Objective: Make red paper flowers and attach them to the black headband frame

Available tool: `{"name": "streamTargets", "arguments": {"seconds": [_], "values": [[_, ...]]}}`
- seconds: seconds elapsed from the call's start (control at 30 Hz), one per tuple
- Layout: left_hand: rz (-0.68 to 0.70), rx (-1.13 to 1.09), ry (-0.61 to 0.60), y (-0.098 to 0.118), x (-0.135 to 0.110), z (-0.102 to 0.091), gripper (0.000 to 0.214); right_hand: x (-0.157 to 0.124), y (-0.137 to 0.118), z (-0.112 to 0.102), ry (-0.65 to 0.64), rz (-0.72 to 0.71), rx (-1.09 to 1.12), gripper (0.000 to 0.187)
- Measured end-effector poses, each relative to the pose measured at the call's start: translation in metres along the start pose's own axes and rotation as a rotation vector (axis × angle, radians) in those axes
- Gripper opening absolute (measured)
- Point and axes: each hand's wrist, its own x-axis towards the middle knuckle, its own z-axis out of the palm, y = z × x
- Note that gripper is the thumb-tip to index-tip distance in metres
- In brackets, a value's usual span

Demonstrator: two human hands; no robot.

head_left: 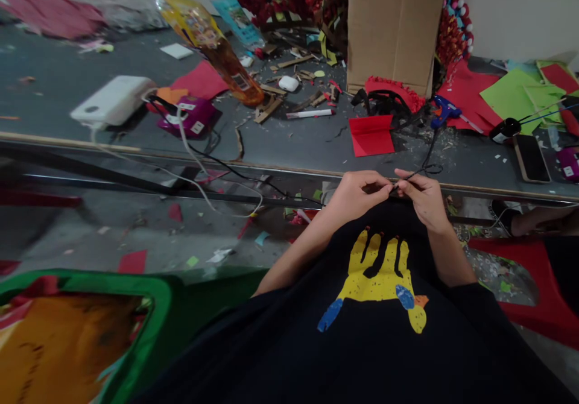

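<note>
Both hands meet just below the edge of the grey table [289, 145], above my black shirt. My left hand [359, 194] is closed in a pinch, and my right hand [423, 198] is closed too. Between their fingertips runs a thin black strip [409, 176] that loops up toward the table edge. A folded red paper [371, 135] lies on the table just beyond the hands.
On the table lie a white power bank [113, 99], a purple tape holder [192, 116], an amber bottle [217, 48], a white marker [310, 114], a cardboard box [393, 24], a blue glue gun [446, 110], a phone [531, 158] and green paper [520, 93]. A red stool [534, 283] stands right, a green bag [90, 325] lower left.
</note>
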Motion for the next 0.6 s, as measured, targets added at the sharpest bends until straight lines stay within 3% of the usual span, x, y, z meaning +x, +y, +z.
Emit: {"name": "streamTargets", "arguments": {"seconds": [0.4, 0.6], "values": [[0.169, 0.226, -0.015, -0.007, 0.001, -0.001, 0.013, -0.002, -0.003, 0.003, 0.01, -0.092, -0.194, 0.021], [0.305, 0.358, -0.042, -0.018, 0.006, -0.001, 0.012, 0.002, 0.001, 0.002, 0.001, -0.017, -0.114, 0.023]]}}
